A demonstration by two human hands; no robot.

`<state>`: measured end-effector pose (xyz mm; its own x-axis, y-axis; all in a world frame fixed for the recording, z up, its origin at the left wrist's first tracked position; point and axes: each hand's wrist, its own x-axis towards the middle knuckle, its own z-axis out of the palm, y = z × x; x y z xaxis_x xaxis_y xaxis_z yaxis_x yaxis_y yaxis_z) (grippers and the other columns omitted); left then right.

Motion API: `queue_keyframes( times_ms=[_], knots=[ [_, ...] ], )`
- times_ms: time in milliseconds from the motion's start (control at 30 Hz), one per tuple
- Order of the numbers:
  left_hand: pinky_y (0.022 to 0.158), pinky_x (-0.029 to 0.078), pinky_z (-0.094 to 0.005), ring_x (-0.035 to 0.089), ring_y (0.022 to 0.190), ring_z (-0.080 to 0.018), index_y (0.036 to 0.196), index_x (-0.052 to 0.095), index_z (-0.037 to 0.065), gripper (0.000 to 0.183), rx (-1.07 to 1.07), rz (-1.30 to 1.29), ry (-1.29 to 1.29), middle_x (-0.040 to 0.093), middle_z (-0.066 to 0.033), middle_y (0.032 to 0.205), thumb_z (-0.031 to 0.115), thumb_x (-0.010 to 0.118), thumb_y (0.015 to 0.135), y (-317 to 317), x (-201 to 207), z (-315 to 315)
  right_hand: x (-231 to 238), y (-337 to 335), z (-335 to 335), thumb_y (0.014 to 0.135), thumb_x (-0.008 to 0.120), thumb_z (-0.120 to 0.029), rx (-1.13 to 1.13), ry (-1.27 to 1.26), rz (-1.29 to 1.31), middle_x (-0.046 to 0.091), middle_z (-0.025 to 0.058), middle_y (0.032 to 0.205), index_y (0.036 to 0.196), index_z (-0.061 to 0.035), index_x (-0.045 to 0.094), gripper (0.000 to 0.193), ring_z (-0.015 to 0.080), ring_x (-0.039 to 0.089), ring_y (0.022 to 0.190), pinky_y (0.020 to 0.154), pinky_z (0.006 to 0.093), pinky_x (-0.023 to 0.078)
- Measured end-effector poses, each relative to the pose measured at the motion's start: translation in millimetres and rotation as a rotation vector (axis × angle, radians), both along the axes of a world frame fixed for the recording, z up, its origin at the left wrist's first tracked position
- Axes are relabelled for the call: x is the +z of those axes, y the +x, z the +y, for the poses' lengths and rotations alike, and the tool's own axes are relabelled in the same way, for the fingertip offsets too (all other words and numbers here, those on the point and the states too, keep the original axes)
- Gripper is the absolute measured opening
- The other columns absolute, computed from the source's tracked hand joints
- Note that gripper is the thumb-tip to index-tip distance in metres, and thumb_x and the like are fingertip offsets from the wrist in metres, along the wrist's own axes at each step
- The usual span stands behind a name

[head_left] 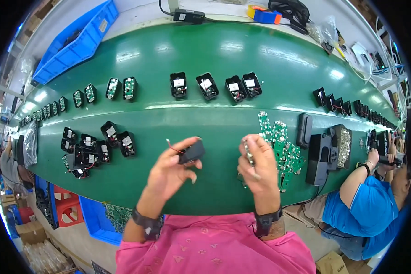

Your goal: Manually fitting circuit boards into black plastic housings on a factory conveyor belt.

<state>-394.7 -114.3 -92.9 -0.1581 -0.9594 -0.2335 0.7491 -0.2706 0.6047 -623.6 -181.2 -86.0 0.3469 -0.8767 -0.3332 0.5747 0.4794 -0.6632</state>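
Observation:
Raised over the green work table (pixel 214 192), my left hand (pixel 160 177) grips a small black plastic housing (pixel 194 152) between thumb and fingers. A thin red wire (pixel 173 148) with a pale tip sticks out of the housing toward the left. In my right hand (pixel 263 165), closed fingers pinch a small circuit board (pixel 248 153), seen nearly edge-on. The two hands are apart. Just right of my right hand lies a loose pile of green circuit boards (pixel 287 157). My fingers hide part of both held pieces.
Black housings with white parts inside (pixel 89 142) are heaped at left. More housings (pixel 208 86) line the back, some with boards (pixel 129 88). A black boxy device (pixel 319 160) and a tray of small metal parts (pixel 344 146) stand right, near a co-worker in blue (pixel 370 205). A blue bin (pixel 75 43) sits far left.

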Motion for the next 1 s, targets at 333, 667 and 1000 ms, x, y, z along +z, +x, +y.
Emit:
queue_keyframes(
  times_ms=[333,667,1000],
  knots=[
    [0.078,0.052,-0.033,0.061,0.088,-0.0207,0.122,0.067,0.006,0.026,0.049,-1.21,-0.418,0.045,-0.0155,0.132,0.013,0.057,0.099,-45.4,-25.4,6.9,17.8,1.4,24.2,0.092,0.06,0.007,0.058,-0.177,0.201,0.062,0.0087,0.096,0.13,0.0056,0.051,0.039,0.0114,0.062,0.072,0.061,0.0263,0.054],
    [0.088,0.05,-0.0373,0.061,0.098,-0.0267,0.117,0.069,0.006,0.026,0.062,-1.333,-0.435,0.051,-0.0162,0.129,0.006,0.061,0.092,-53.1,-13.0,7.0,6.4,13.2,31.1,0.089,0.07,0.001,0.17,-0.345,0.521,0.066,0.0053,0.093,0.113,0.0042,0.061,0.026,0.0078,0.063,0.07,0.062,0.0206,0.053],
    [0.07,0.054,-0.0373,0.059,0.075,-0.0242,0.138,0.059,0.027,0.059,0.054,-1.41,-0.483,0.049,-0.0165,0.127,-0.004,0.062,0.087,-46.6,-6.3,4.6,30.1,-3.5,28.6,0.079,0.074,0.002,0.399,-0.788,0.769,0.065,0.0058,0.086,0.108,0.0017,0.064,0.031,0.01,0.063,0.068,0.057,0.0228,0.051]
  ],
)
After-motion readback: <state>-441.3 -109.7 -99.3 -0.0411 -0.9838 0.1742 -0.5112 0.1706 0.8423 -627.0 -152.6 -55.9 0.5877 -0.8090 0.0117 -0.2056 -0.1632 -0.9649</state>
